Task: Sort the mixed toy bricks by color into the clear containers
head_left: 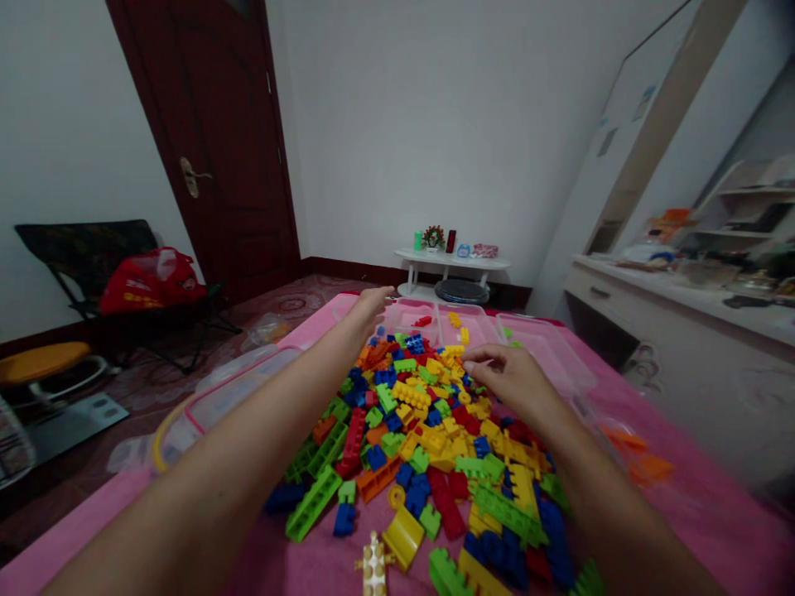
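Pink-covered table (627, 397). Loose bricks (407, 393) heap across its middle, spreading toward the near edge, within reach of both our arms. Clear divided trays (478, 324) line the far edge; we see a red brick (423, 321) in one compartment and yellow bricks (455, 319) in the next, so colour probably governs placement. Our left hand (371, 308) reaches beside the trays, fingers extended; whether it grips anything, we cannot tell. Our right hand (502, 370) hangs low over the heap's far right, thumb and fingers narrowly curled, presumably to suit small pieces; its hold is unclear.
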Action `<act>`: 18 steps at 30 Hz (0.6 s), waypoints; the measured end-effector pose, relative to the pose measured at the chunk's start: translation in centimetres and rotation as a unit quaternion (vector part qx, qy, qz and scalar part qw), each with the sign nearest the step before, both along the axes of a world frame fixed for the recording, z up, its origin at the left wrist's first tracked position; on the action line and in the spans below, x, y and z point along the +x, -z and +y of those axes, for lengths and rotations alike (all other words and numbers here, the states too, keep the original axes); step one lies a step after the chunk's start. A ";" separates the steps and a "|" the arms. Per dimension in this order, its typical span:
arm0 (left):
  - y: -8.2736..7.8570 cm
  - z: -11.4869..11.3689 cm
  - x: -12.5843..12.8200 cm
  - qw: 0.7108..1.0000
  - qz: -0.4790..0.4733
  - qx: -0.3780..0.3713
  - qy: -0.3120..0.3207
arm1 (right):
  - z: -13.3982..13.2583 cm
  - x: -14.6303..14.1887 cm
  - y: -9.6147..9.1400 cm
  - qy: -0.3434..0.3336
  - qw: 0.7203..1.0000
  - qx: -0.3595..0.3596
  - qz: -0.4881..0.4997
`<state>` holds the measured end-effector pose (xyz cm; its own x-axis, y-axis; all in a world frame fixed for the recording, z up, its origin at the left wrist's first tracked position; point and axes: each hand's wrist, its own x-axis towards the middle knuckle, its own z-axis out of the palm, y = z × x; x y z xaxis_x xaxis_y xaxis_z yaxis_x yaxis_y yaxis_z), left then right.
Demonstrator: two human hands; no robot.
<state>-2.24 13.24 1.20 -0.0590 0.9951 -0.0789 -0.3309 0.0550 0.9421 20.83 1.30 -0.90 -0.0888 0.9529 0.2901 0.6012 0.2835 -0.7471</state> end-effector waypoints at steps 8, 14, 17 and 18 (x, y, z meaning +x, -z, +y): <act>5.2 -6.3 3.7 0.836 0.436 0.279 0.181 | 0.6 -0.4 2.9 -0.029 0.993 0.043 -0.105; 6.6 -6.8 3.1 0.776 0.499 0.337 0.190 | 0.3 -1.0 4.4 -0.045 0.981 0.013 -0.187; 6.2 -7.0 3.1 0.773 0.498 0.338 0.201 | 0.1 -1.3 4.1 -0.064 0.983 0.001 -0.172; 6.0 -7.2 3.2 0.776 0.490 0.339 0.206 | 0.1 -1.4 4.0 -0.067 0.985 -0.013 -0.160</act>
<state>0.92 6.05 -4.83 0.5741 0.7387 0.3532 0.4776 -0.6525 0.5883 19.44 1.40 -4.87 -0.2981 0.9326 0.2033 0.7651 0.3608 -0.5334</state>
